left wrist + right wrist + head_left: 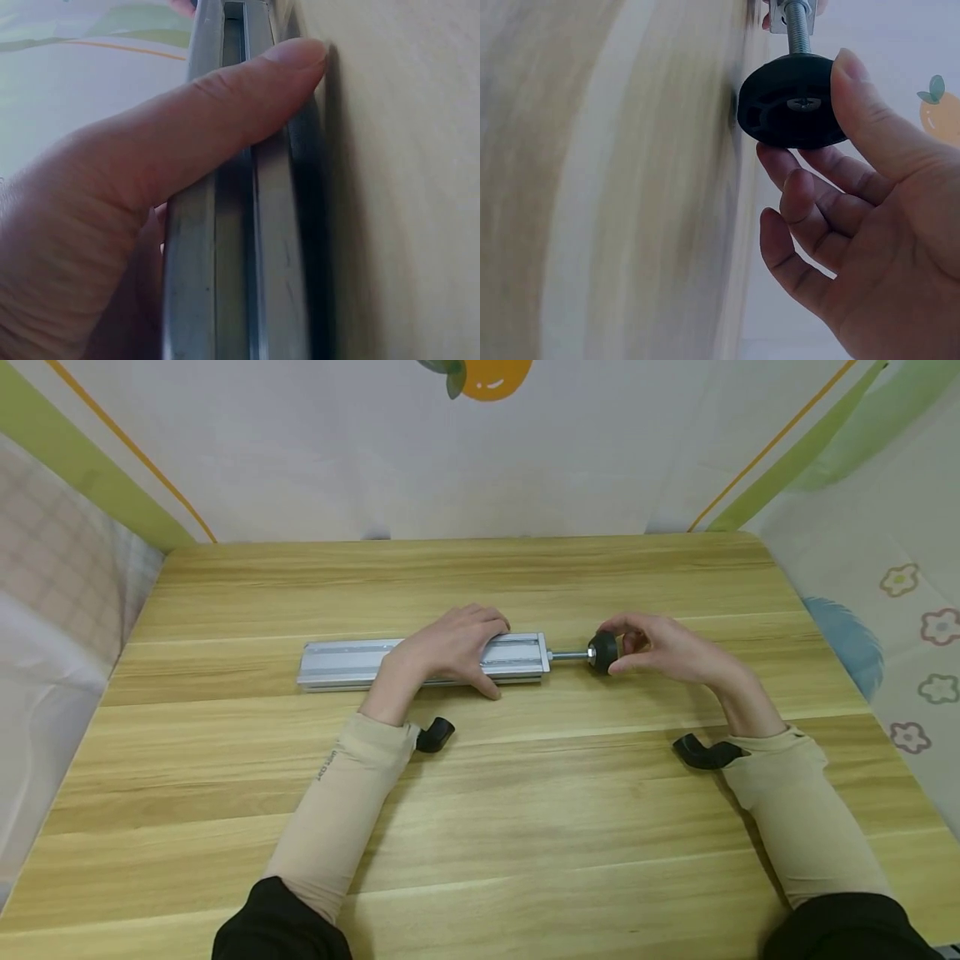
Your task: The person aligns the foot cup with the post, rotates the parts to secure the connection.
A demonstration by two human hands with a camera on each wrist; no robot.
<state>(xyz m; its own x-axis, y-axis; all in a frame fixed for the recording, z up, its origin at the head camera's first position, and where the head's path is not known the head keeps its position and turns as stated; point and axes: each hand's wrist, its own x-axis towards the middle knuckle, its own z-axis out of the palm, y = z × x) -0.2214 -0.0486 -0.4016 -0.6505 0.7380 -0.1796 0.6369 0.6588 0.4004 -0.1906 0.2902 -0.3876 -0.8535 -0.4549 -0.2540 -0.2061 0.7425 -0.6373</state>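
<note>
A silver aluminium profile (345, 662) with slots along its length lies on the wooden table. My left hand (454, 647) grips it from above near its right end; in the left wrist view the thumb (247, 90) crosses its slotted side. From the profile's capped right end sticks out a threaded rod (570, 655) that carries a black levelling foot (602, 653). My right hand (660, 647) pinches the rim of this foot between thumb and fingers. The right wrist view shows the foot's hollow underside (791, 112) with a screw head at its centre.
The light wooden table (540, 827) extends on all sides of the profile. Behind it hangs a white printed cloth (375, 460), with more cloth at both sides. Black camera mounts (435, 735) stick out from both sleeves just above the table.
</note>
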